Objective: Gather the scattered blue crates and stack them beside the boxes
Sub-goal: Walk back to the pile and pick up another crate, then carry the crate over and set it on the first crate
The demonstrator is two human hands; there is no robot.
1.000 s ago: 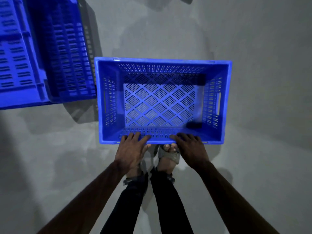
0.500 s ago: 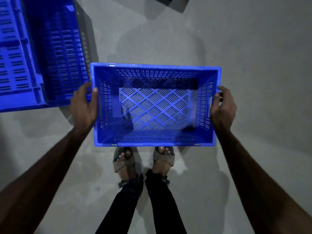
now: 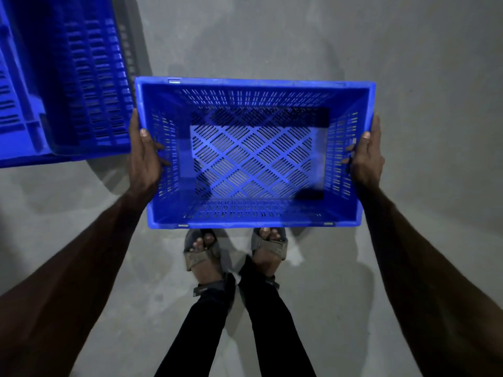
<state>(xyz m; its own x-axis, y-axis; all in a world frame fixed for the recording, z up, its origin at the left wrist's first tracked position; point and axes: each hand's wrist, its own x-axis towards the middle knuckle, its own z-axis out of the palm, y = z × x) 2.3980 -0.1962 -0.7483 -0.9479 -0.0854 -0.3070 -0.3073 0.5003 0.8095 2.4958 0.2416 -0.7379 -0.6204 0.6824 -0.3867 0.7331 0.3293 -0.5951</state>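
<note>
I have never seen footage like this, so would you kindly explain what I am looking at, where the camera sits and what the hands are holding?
There is no machine here, only a person working with bare hands. The view comes from a wide-angle camera worn on the person's head, looking forward and down, so the arms reach in from the bottom of the picture. The left hand and right hand each grip a short side of a blue slotted crate, fingers curled into the side walls. It appears to be held above the grey floor, just in front of the person's sandalled feet. A second crate, also blue, sits at the upper left, cut off by the picture's edge.
</note>
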